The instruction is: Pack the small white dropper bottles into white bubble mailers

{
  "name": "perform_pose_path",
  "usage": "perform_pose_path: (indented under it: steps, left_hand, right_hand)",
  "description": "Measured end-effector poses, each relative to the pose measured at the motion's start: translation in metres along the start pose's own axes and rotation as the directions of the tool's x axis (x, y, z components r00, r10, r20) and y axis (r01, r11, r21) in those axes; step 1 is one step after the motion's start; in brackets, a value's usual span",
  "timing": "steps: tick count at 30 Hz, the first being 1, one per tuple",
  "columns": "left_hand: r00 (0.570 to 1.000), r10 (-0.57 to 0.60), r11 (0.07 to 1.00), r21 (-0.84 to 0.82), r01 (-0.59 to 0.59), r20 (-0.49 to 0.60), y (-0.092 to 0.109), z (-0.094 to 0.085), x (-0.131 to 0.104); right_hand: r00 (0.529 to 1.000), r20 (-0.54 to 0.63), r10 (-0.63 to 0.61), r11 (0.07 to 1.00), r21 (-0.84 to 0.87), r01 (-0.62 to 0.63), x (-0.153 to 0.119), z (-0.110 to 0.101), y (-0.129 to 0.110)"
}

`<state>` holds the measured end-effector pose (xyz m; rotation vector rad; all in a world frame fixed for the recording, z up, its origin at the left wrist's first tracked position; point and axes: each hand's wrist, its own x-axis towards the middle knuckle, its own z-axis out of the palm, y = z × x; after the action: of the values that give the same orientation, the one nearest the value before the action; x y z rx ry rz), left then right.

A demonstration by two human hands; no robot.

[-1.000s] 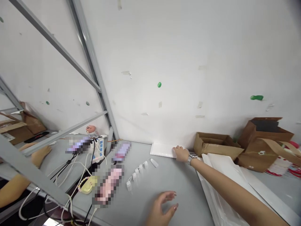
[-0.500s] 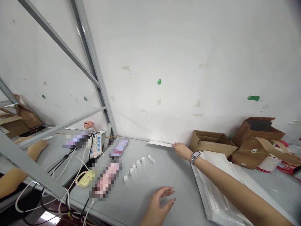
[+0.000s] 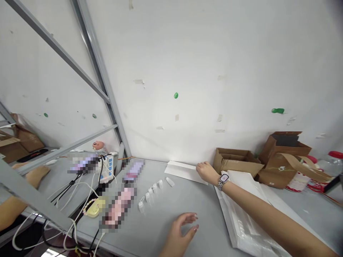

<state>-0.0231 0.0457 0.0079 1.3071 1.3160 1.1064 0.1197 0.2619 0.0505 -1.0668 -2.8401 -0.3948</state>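
My right hand (image 3: 207,173), with a metal-banded watch (image 3: 223,181) on the wrist, reaches to the back of the grey table. Its curled fingers grip the right end of a white folded paper sheet (image 3: 182,170), which lies near the wall; the fingertips are partly hidden. Nearer the front, my left hand (image 3: 182,232) hovers over the table with fingers apart and nothing in them. Several small clear plastic bottles (image 3: 151,192) with caps stand in a slanted row left of centre. A white capped tube (image 3: 169,181) lies at the row's far end.
A stack of white plastic-wrapped sheets (image 3: 241,214) lies under my right forearm. Behind it are an open cardboard box (image 3: 235,165) and a brown paper bag (image 3: 278,171). Pixelated phones (image 3: 119,208), cables and a power strip (image 3: 106,169) are left. Another person's arm (image 3: 16,207) shows beyond the metal frame (image 3: 96,64).
The white paper sheet has come down flatter, showing more of its face, with my right hand still at its end. My left hand stays about where it was. The view has shifted slightly.
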Motion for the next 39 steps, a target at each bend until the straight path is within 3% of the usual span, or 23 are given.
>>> perform_pose_path:
  steps: [7, 10, 12, 13, 15, 17, 20, 24, 25, 27, 29, 30, 31, 34, 37, 39]
  left_hand:
    - [1.0, -0.019, 0.996, -0.084, 0.017, -0.02, -0.007, -0.001, -0.001]
    - [0.997, -0.057, 0.972, -0.232, 0.045, -0.046, -0.012, -0.005, 0.003]
    - [0.994, -0.068, 0.942, -0.335, 0.035, -0.089, -0.015, -0.01, 0.008]
    - [0.99, -0.071, 0.923, -0.384, 0.02, -0.12, -0.014, -0.013, 0.011]
    - [0.98, -0.078, 0.873, -0.488, -0.021, -0.182, -0.01, -0.022, 0.014]
    - [0.974, -0.089, 0.805, -0.591, -0.053, -0.208, -0.001, -0.032, 0.015]
    - [0.97, -0.108, 0.79, -0.611, -0.049, -0.218, 0.017, -0.044, 0.011]
    - [0.942, -0.255, 0.876, -0.464, 0.131, -0.216, 0.029, -0.042, 0.007]
    - [0.925, -0.29, 0.868, -0.474, 0.146, -0.247, 0.028, -0.039, 0.008]
    - [0.866, -0.349, 0.817, -0.569, 0.095, -0.357, 0.024, -0.032, 0.01]
    - [0.799, -0.394, 0.747, -0.665, -0.01, -0.454, 0.02, -0.023, 0.011]
    - [0.784, -0.408, 0.717, -0.696, -0.043, -0.468, 0.018, -0.018, 0.011]
    - [0.786, -0.415, 0.695, -0.717, -0.051, -0.458, 0.017, -0.014, 0.01]
    - [0.86, -0.386, 0.66, -0.751, 0.006, -0.333, 0.012, -0.013, 0.002]
    - [0.961, -0.272, 0.634, -0.761, 0.139, -0.051, 0.009, -0.029, -0.011]
    - [0.965, -0.182, 0.629, -0.731, 0.263, 0.19, 0.01, -0.043, -0.017]
  right_hand:
    - [0.978, -0.194, 0.08, 0.995, 0.067, -0.068, 0.002, -0.047, 0.005]
    - [0.949, -0.266, 0.167, 0.98, 0.149, -0.131, -0.013, -0.078, 0.008]
    - [0.919, -0.285, 0.272, 0.936, 0.3, -0.183, -0.03, -0.098, 0.009]
    - [0.901, -0.262, 0.346, 0.868, 0.454, -0.201, -0.039, -0.107, 0.01]
    - [0.911, -0.147, 0.385, 0.687, 0.705, -0.176, -0.059, -0.12, 0.01]
    - [0.961, -0.022, 0.274, 0.548, 0.825, -0.137, -0.075, -0.128, 0.009]
    - [0.992, 0.103, 0.076, 0.503, 0.855, -0.127, -0.093, -0.128, 0.006]
    - [0.983, 0.183, -0.003, 0.478, 0.864, -0.159, -0.101, -0.116, 0.003]
    - [0.986, 0.159, 0.045, 0.457, 0.874, -0.162, -0.102, -0.111, 0.002]
    - [0.961, 0.052, 0.272, 0.37, 0.916, -0.155, -0.101, -0.1, -0.001]
    - [0.837, -0.015, 0.547, 0.231, 0.964, -0.134, -0.098, -0.087, -0.01]
    - [0.78, 0.002, 0.626, 0.153, 0.98, -0.126, -0.096, -0.081, -0.017]
    - [0.756, 0.047, 0.653, 0.076, 0.989, -0.126, -0.094, -0.076, -0.025]
    - [0.812, 0.155, 0.563, -0.077, 0.988, -0.135, -0.09, -0.067, -0.045]
    - [0.834, 0.168, 0.526, -0.154, 0.983, -0.101, -0.089, -0.075, -0.045]
    - [0.855, 0.187, 0.483, -0.175, 0.978, -0.115, -0.089, -0.084, -0.035]
